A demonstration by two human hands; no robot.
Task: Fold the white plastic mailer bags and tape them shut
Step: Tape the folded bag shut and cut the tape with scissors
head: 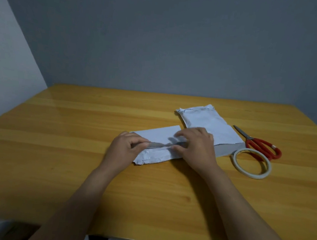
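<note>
A white plastic mailer bag [158,137] lies crumpled in the middle of the wooden table [73,150]. My left hand [124,149] pinches its left part, where a grey inner fold shows. My right hand [196,144] presses down on the bag's right part, fingers bent over the same fold. A second white mailer bag [207,124] lies flat behind my right hand, its grey flap sticking out toward the tape. A roll of white tape [251,163] lies flat to the right of my right hand.
Red-handled scissors [261,146] lie just behind the tape roll, blades pointing to the far left. A grey wall stands behind the table's far edge. The near edge of the table runs below my forearms.
</note>
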